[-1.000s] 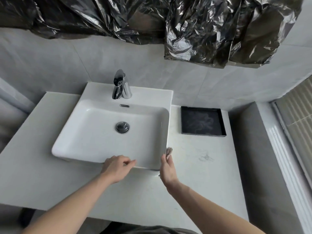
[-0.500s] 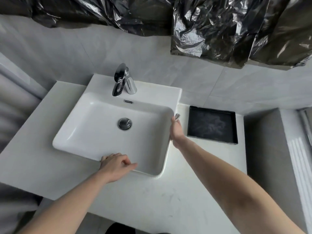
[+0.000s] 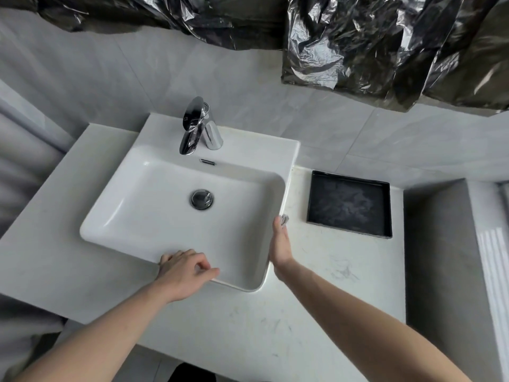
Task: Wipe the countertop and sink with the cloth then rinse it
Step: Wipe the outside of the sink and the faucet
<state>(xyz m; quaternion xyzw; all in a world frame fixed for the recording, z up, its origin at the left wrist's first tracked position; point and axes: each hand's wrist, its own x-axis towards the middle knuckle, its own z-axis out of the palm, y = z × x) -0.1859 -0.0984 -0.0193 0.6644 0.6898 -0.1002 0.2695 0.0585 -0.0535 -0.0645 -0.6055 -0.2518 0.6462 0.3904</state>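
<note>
A white square sink (image 3: 115, 216) sits on a pale marbled countertop (image 3: 330, 271). My right hand (image 3: 279, 244) presses a small grey cloth (image 3: 283, 218) against the sink's right outer wall, midway along it. Only the cloth's tip shows past my fingertips; the rest is hidden by the hand. My left hand (image 3: 184, 274) rests on the sink's front rim with fingers loosely curled over the edge and holds nothing.
A chrome tap (image 3: 198, 128) stands at the sink's back and a chrome drain plug (image 3: 202, 199) lies in the basin. A black tray (image 3: 349, 203) sits on the countertop at the right. Crinkled black plastic (image 3: 358, 42) hangs above. A grey ledge (image 3: 440, 244) borders the right side.
My right hand slid with the cloth along the sink's right side, first away toward the back, then back toward me to the middle. My left hand stayed on the front rim.
</note>
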